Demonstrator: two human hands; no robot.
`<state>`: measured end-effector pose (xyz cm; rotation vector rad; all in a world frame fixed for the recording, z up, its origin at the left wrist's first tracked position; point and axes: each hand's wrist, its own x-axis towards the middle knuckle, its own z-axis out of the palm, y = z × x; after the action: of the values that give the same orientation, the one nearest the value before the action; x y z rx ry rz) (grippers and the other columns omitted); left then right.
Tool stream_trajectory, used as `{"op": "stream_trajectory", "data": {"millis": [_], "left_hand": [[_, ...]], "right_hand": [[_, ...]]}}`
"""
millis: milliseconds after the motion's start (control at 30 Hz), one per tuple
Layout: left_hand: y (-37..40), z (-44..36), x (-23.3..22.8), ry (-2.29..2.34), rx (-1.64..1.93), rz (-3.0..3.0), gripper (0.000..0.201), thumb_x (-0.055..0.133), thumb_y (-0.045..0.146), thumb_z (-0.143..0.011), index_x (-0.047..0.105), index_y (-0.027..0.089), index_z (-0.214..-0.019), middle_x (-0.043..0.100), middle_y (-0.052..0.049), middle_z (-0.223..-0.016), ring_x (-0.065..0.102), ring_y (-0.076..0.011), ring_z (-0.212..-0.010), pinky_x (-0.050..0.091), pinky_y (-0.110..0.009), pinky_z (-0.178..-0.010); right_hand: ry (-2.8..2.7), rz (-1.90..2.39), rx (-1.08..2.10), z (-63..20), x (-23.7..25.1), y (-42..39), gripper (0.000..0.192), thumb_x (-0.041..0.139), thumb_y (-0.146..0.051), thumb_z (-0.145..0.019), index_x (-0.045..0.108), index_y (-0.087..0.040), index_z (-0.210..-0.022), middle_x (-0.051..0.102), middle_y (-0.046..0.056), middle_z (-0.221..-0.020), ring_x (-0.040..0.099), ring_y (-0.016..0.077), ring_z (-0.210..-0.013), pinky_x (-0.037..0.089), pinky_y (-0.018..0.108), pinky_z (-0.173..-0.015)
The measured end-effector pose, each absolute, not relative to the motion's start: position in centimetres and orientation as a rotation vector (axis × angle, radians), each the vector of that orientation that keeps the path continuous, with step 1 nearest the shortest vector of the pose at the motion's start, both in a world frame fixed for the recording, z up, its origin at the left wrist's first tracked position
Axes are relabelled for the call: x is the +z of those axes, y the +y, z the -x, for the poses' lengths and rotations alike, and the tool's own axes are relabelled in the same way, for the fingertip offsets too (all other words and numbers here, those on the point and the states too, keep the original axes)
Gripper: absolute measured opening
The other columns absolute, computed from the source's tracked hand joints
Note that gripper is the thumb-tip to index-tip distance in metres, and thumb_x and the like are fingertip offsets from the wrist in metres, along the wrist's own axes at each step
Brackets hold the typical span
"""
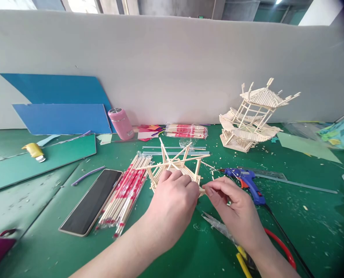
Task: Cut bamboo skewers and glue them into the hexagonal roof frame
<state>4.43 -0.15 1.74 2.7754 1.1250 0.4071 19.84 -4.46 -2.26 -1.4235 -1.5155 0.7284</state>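
A small pavilion frame made of thin wooden sticks (pixel 175 161) stands on the green table, with sticks crossing in a star on top. My left hand (pixel 174 202) is closed over its front side, the fingertips hidden behind the knuckles. Just right of it, my right hand (pixel 234 206) pinches the end of a short wooden stick (pixel 202 190) between thumb and fingers, low at the frame's front right corner. Whether this stick is joined to the frame cannot be seen. A blue hot glue gun (pixel 247 180) lies right of the frame, its nozzle pointing left.
Pliers with yellow and red handles (pixel 241 262) lie partly under my right wrist. A finished stick pavilion (pixel 253 116) stands back right. Left are bundled sticks (pixel 128 189), a phone (pixel 92 202) and a yellow cutter (pixel 33 151). A pink bottle (pixel 121 124) stands by the white partition (pixel 166 69).
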Motion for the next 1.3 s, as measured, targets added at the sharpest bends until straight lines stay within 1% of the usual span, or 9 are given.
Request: {"op": "stream_trajectory", "data": {"millis": [300, 567, 833, 933, 1000, 1067, 1133, 1200, 1300], "left_hand": [[-0.1, -4.6, 0.9, 1.147, 0.518, -2.757, 0.025, 0.042, 0.016, -0.086, 0.056, 0.015, -0.066, 0.061, -0.004, -0.067, 0.047, -0.0185, -0.065, 0.028, -0.030, -0.057], [-0.4, -4.7, 1.1, 1.170, 0.502, -2.740, 0.028, 0.039, 0.017, -0.088, 0.056, 0.015, -0.066, 0.061, -0.005, -0.067, 0.048, -0.0187, -0.065, 0.030, -0.031, -0.057], [-0.1, -4.6, 0.9, 1.097, 0.534, -2.752, 0.024, 0.044, 0.015, -0.086, 0.057, 0.015, -0.067, 0.060, -0.004, -0.067, 0.047, -0.0180, -0.066, 0.030, -0.031, -0.058], [0.1, -4.4, 1.1, 1.024, 0.646, -2.760, 0.024, 0.043, 0.013, -0.087, 0.059, 0.015, -0.069, 0.059, -0.004, -0.067, 0.046, -0.0175, -0.066, 0.031, -0.033, -0.061], [-0.2, -4.4, 1.6, 0.909, 0.764, -2.730, 0.022, 0.042, 0.012, -0.087, 0.061, 0.015, -0.075, 0.060, -0.004, -0.069, 0.047, -0.0175, -0.068, 0.033, -0.034, -0.065], [-0.8, -4.2, 2.2, 0.767, 0.879, -2.643, 0.018, 0.044, 0.012, -0.087, 0.061, 0.014, -0.084, 0.062, -0.005, -0.073, 0.050, -0.0174, -0.069, 0.036, -0.034, -0.068], [-1.9, -4.0, 2.7, 0.672, 0.983, -2.483, 0.016, 0.046, 0.011, -0.086, 0.061, 0.015, -0.091, 0.063, -0.006, -0.077, 0.052, -0.0171, -0.069, 0.040, -0.034, -0.069], [-3.2, -3.7, 2.6, 0.649, 1.075, -2.255, 0.017, 0.047, 0.011, -0.086, 0.061, 0.018, -0.093, 0.063, -0.007, -0.080, 0.054, -0.0171, -0.069, 0.044, -0.031, -0.067], [-5.2, -3.3, 1.3, 0.675, 1.052, -1.897, 0.018, 0.053, 0.013, -0.082, 0.064, 0.022, -0.093, 0.063, -0.006, -0.076, 0.055, -0.0164, -0.064, 0.044, -0.027, -0.055]], "right_hand": [[-1.525, 1.408, 0.659, -19.8, -2.3, -4.6, 0.013, 0.053, -0.028, -0.086, 0.065, -0.023, -0.090, 0.055, -0.001, -0.079, 0.046, 0.0101, -0.064, 0.038, 0.022, -0.056], [-1.533, 1.398, 0.625, -19.7, -2.2, -4.5, 0.014, 0.052, -0.028, -0.086, 0.065, -0.021, -0.089, 0.057, 0.001, -0.079, 0.050, 0.0124, -0.066, 0.041, 0.023, -0.055], [-1.533, 1.399, 0.626, -19.7, -2.2, -4.6, 0.016, 0.052, -0.029, -0.086, 0.065, -0.022, -0.091, 0.056, 0.002, -0.081, 0.052, 0.0126, -0.067, 0.042, 0.024, -0.056], [-1.488, 1.425, 0.585, -20.2, -2.1, -4.6, 0.020, 0.048, -0.031, -0.088, 0.062, -0.024, -0.101, 0.058, 0.003, -0.093, 0.055, 0.0145, -0.079, 0.045, 0.025, -0.064], [-1.408, 1.476, 0.491, -21.2, -2.3, -4.6, 0.023, 0.047, -0.033, -0.088, 0.060, -0.026, -0.106, 0.059, 0.004, -0.103, 0.054, 0.0172, -0.093, 0.045, 0.027, -0.072], [-1.310, 1.547, 0.398, -22.8, -2.8, -4.8, 0.024, 0.047, -0.035, -0.087, 0.059, -0.025, -0.106, 0.059, 0.004, -0.108, 0.054, 0.0190, -0.099, 0.045, 0.029, -0.076], [-1.249, 1.631, 0.365, -24.6, -3.7, -5.4, 0.025, 0.049, -0.038, -0.086, 0.059, -0.024, -0.104, 0.061, 0.004, -0.104, 0.057, 0.0190, -0.094, 0.047, 0.029, -0.074], [-1.302, 1.745, 0.398, -26.6, -4.6, -6.7, 0.025, 0.049, -0.039, -0.085, 0.057, -0.022, -0.101, 0.063, 0.004, -0.092, 0.060, 0.0183, -0.085, 0.049, 0.027, -0.069], [-1.546, 1.947, 0.497, -29.0, -6.3, -9.8, 0.024, 0.047, -0.037, -0.085, 0.054, -0.023, -0.102, 0.063, 0.003, -0.089, 0.063, 0.0172, -0.078, 0.052, 0.024, -0.062]]}}
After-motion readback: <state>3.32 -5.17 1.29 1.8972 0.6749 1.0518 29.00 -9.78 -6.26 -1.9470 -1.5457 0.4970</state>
